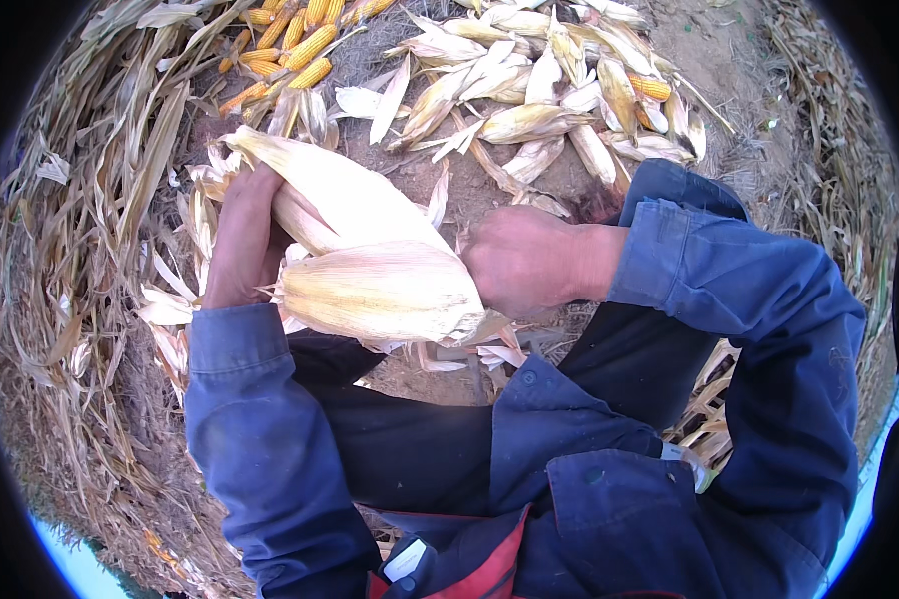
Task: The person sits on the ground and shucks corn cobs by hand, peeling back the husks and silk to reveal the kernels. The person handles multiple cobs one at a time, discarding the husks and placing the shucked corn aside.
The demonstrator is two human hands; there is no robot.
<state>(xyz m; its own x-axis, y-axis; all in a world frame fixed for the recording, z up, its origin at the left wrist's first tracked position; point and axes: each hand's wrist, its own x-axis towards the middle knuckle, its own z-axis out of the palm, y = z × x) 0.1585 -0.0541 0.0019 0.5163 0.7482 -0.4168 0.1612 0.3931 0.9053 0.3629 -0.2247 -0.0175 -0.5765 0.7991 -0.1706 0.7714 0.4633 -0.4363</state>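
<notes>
Pale dry husk leaves (382,288) spread wide between my two hands, above my lap. My left hand (243,232) is closed around their left side, near a bundled husk tip; the fingers are partly hidden behind the leaves. At the right end of the husk, my right hand (521,258) is a fist that pinches the leaf edges. Whether an ear of corn lies inside the husk is hidden. Loose husk pieces (168,303) lie on the ground beside my left hand.
Husked yellow corn ears (300,52) lie in a pile at the upper left. Corn still in its husks (524,123) lies heaped beyond my right hand. Dry corn stalks (82,299) cover the left side, with more stalks (839,142) along the right.
</notes>
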